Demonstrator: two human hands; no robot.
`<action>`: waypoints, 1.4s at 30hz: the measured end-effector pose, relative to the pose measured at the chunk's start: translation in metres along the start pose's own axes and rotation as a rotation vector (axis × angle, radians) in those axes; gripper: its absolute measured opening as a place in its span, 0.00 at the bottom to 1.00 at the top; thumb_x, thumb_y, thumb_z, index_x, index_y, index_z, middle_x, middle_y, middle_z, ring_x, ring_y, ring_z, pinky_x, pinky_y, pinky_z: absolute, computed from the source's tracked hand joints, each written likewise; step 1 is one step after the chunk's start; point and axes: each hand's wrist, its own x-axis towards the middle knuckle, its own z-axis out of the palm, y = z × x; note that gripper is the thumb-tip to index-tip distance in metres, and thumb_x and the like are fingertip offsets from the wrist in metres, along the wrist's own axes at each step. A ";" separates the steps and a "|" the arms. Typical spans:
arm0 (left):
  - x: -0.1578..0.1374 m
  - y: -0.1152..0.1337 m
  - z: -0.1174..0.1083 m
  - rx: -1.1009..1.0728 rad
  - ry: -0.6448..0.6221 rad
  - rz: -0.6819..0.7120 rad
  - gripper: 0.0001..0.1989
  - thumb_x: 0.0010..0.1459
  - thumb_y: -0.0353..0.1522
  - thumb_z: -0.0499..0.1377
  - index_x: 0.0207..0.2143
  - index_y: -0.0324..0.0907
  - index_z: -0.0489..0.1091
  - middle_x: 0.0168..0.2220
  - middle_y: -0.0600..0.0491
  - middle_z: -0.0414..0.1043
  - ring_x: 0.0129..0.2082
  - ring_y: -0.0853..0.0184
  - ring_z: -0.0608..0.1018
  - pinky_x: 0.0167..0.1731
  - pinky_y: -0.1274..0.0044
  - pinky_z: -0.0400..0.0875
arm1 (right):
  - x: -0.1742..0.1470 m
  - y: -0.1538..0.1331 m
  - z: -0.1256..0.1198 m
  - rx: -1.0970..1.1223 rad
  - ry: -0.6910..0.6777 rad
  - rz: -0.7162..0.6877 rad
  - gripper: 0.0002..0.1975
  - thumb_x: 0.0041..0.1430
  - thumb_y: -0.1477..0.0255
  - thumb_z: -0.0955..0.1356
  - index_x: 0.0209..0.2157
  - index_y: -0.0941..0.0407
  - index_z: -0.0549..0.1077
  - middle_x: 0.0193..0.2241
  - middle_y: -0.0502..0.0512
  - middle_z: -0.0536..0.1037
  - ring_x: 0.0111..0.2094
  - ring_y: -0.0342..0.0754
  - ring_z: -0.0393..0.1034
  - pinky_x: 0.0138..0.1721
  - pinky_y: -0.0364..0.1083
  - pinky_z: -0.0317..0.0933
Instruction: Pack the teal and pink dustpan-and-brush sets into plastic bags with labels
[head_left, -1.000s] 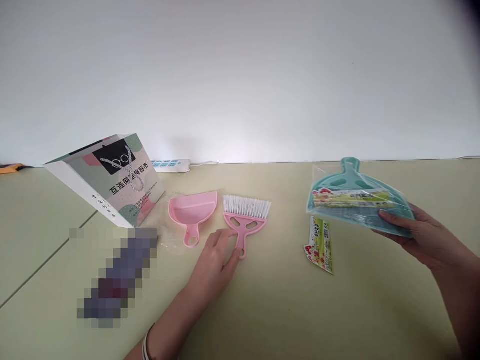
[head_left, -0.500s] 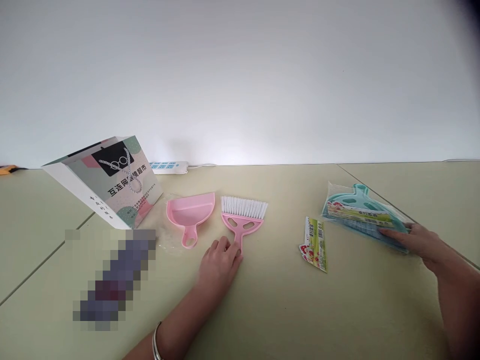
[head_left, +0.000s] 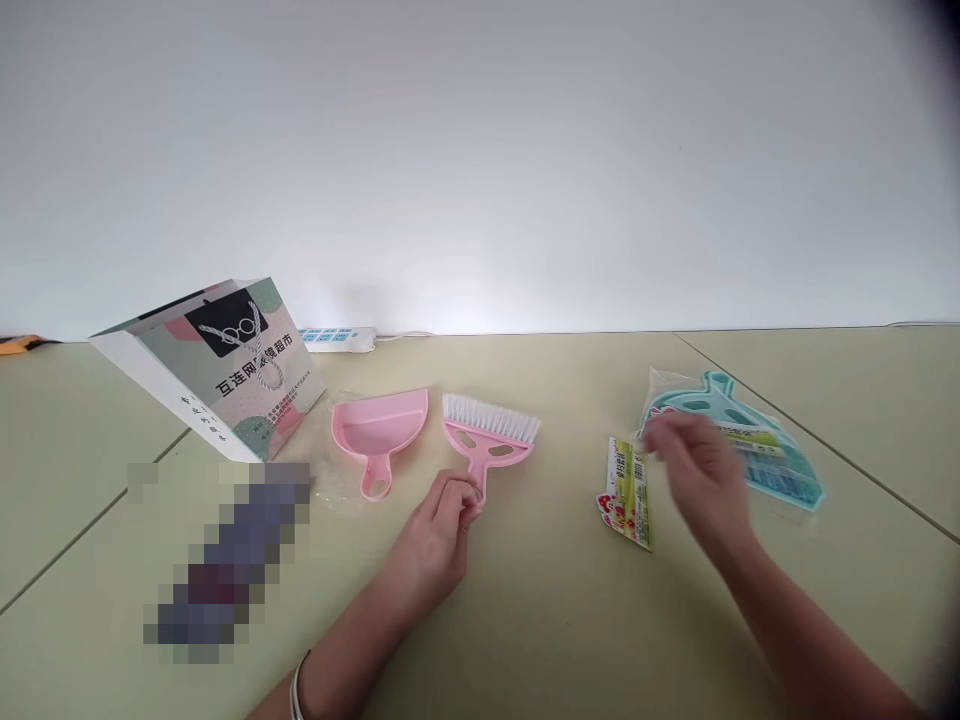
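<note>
A pink hand brush [head_left: 491, 440] with white bristles lies at the middle of the table, its bristles pointing away from me. My left hand [head_left: 442, 520] is closed around the end of its handle. To its left, a pink dustpan [head_left: 381, 430] rests on a clear plastic wrapper [head_left: 334, 485]. My right hand [head_left: 697, 465], blurred by motion, is above the table between a printed card [head_left: 628, 495] and a teal dustpan set [head_left: 780, 465] in a clear bag. It covers part of that set, and I cannot make out anything in its fingers.
A paper carrier bag [head_left: 247, 375] with rope handles leans at the left back. Behind it, a white power strip [head_left: 341, 340] lies against the wall. A pixelated dark object [head_left: 232, 560] is at the front left, and something orange [head_left: 19, 343] at the far left edge.
My right hand has let go of the teal dustpan set and moved left toward the printed card. My left hand has tightened on the brush handle, and the brush has shifted slightly.
</note>
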 end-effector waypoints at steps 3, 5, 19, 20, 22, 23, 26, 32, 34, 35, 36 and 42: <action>-0.002 0.008 -0.004 -0.042 0.044 0.124 0.09 0.58 0.20 0.47 0.37 0.41 0.58 0.37 0.47 0.67 0.40 0.69 0.73 0.38 0.79 0.70 | -0.026 -0.022 0.030 0.283 -0.314 0.305 0.18 0.46 0.56 0.70 0.32 0.54 0.67 0.25 0.50 0.73 0.25 0.45 0.68 0.26 0.44 0.62; -0.005 0.014 -0.005 -0.046 0.033 0.206 0.09 0.58 0.21 0.48 0.39 0.41 0.59 0.38 0.46 0.69 0.41 0.69 0.73 0.39 0.79 0.70 | -0.035 -0.030 0.039 0.503 -0.358 0.514 0.22 0.43 0.56 0.73 0.34 0.54 0.66 0.30 0.50 0.76 0.28 0.45 0.72 0.28 0.44 0.66; -0.002 -0.032 -0.040 0.776 0.011 -0.582 0.21 0.57 0.44 0.53 0.43 0.36 0.64 0.43 0.37 0.67 0.41 0.49 0.74 0.34 0.63 0.70 | -0.037 -0.042 0.030 0.950 -0.367 0.869 0.13 0.41 0.76 0.75 0.32 0.58 0.74 0.26 0.51 0.81 0.27 0.46 0.77 0.25 0.39 0.72; -0.003 -0.037 -0.042 0.837 -0.096 -0.659 0.22 0.55 0.46 0.54 0.42 0.35 0.65 0.43 0.37 0.68 0.40 0.47 0.74 0.34 0.63 0.70 | -0.036 -0.042 0.029 0.955 -0.348 0.888 0.11 0.44 0.78 0.74 0.33 0.58 0.74 0.27 0.51 0.81 0.27 0.46 0.77 0.25 0.39 0.72; -0.004 -0.042 -0.045 0.872 -0.268 -0.741 0.22 0.55 0.46 0.54 0.40 0.35 0.66 0.40 0.38 0.70 0.38 0.48 0.76 0.32 0.65 0.70 | -0.034 -0.043 0.027 0.957 -0.314 0.923 0.08 0.50 0.80 0.69 0.34 0.59 0.74 0.28 0.52 0.81 0.27 0.45 0.77 0.25 0.40 0.73; -0.004 -0.043 -0.046 0.856 -0.309 -0.757 0.21 0.56 0.45 0.53 0.40 0.34 0.65 0.38 0.38 0.71 0.37 0.50 0.76 0.32 0.66 0.70 | -0.033 -0.044 0.026 0.956 -0.300 0.937 0.07 0.53 0.81 0.67 0.35 0.59 0.74 0.28 0.54 0.81 0.27 0.45 0.77 0.26 0.40 0.73; -0.002 -0.047 -0.048 0.719 -0.250 -0.793 0.18 0.60 0.42 0.49 0.41 0.35 0.63 0.36 0.40 0.74 0.36 0.53 0.78 0.32 0.69 0.70 | -0.032 -0.045 0.025 0.956 -0.286 0.975 0.11 0.59 0.82 0.60 0.34 0.61 0.73 0.26 0.57 0.80 0.26 0.45 0.77 0.27 0.41 0.73; 0.004 -0.053 -0.056 0.330 0.196 -0.761 0.21 0.57 0.43 0.52 0.46 0.37 0.63 0.45 0.39 0.72 0.35 0.59 0.78 0.31 0.70 0.72 | -0.028 -0.041 0.024 0.987 -0.263 0.962 0.14 0.65 0.75 0.57 0.32 0.60 0.72 0.22 0.58 0.79 0.24 0.46 0.77 0.23 0.41 0.72; 0.006 -0.049 -0.059 0.220 0.320 -0.669 0.23 0.56 0.43 0.53 0.48 0.36 0.62 0.46 0.39 0.71 0.37 0.60 0.77 0.31 0.71 0.72 | -0.025 -0.039 0.024 0.995 -0.237 0.962 0.15 0.66 0.75 0.56 0.31 0.60 0.71 0.21 0.57 0.79 0.22 0.46 0.76 0.22 0.41 0.72; 0.007 -0.046 -0.059 0.163 0.364 -0.620 0.24 0.56 0.43 0.54 0.50 0.37 0.61 0.46 0.40 0.70 0.38 0.61 0.76 0.32 0.72 0.72 | -0.024 -0.037 0.024 1.002 -0.219 0.964 0.15 0.66 0.75 0.56 0.30 0.59 0.71 0.21 0.57 0.79 0.21 0.46 0.76 0.21 0.40 0.72; 0.008 -0.043 -0.060 0.101 0.394 -0.575 0.24 0.55 0.42 0.55 0.51 0.38 0.61 0.46 0.42 0.69 0.39 0.62 0.75 0.32 0.73 0.73 | -0.022 -0.036 0.023 1.014 -0.198 0.965 0.15 0.66 0.75 0.56 0.29 0.58 0.70 0.21 0.56 0.79 0.21 0.45 0.76 0.21 0.40 0.72; 0.009 -0.026 -0.069 -0.296 0.465 -0.488 0.17 0.51 0.37 0.62 0.44 0.42 0.68 0.39 0.51 0.70 0.33 0.69 0.74 0.28 0.80 0.71 | -0.010 -0.018 0.011 1.065 -0.114 0.801 0.04 0.53 0.72 0.71 0.32 0.54 0.73 0.28 0.48 0.80 0.27 0.42 0.77 0.26 0.36 0.73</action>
